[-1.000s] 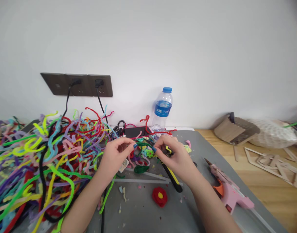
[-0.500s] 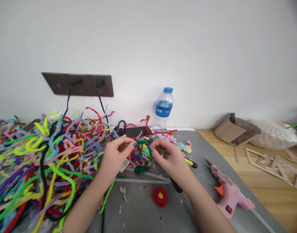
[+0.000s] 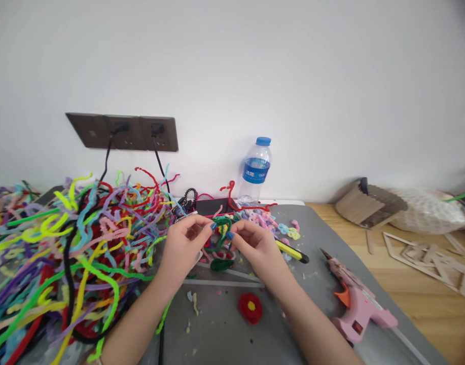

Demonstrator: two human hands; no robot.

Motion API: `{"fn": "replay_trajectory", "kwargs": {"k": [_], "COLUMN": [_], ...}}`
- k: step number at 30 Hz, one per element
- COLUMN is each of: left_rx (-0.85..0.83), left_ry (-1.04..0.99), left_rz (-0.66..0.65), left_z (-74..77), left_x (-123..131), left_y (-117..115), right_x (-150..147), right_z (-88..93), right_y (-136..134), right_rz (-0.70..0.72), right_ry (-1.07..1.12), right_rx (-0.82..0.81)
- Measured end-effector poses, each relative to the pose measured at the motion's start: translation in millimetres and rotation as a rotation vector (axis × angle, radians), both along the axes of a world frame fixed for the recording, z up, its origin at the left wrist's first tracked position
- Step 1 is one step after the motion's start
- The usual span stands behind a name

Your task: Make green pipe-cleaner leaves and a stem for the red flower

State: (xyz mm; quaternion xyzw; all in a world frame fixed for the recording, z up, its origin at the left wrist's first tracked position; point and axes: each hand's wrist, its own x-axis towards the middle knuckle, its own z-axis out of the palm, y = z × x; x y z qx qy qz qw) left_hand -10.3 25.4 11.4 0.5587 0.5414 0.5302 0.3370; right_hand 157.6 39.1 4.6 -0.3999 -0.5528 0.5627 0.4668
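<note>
Between my two hands runs a dark green pipe cleaner [image 3: 223, 234], bent into a curve. My left hand [image 3: 188, 241] pinches it between thumb and finger on one side. On the other side my right hand [image 3: 257, 246] pinches it the same way, the thumbs a small gap apart. Just below the hands a dark green looped leaf shape [image 3: 221, 265] lies on the grey mat. Nearer to me rests a red flower with a yellow centre [image 3: 250, 307]. Small coloured pieces behind the fingers are partly hidden.
A big tangle of coloured pipe cleaners [image 3: 83, 243] fills the left side. On the right lies a pink glue gun [image 3: 363, 306]; a yellow cutter [image 3: 293, 251] is beside my right hand. A water bottle [image 3: 256, 170] stands by the wall. Clear sticks [image 3: 220, 283] lie in front.
My right hand has moved slightly left, toward my left hand, and the green pipe cleaner between them has changed its curve. More of the yellow cutter shows.
</note>
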Motion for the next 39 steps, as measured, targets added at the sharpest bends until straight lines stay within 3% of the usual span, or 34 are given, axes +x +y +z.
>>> {"fn": "replay_trajectory", "kwargs": {"k": [13,20,39], "left_rx": [-0.147,0.024,0.073], "left_ry": [-0.163,-0.18,-0.146], "left_rz": [-0.082,-0.1,-0.115], "left_z": [-17.3,-16.2,-14.2], "left_x": [5,7,9], "left_y": [1,3,2], "right_x": [-9,-10,-12], "right_z": [-10.0,-12.1,-14.3], "right_y": [-3,-3,-1], "right_rz": [-0.005,-0.019,-0.035], "right_ry": [0.247,0.292,0.373], "right_rx": [-0.182,-0.186,-0.257]}}
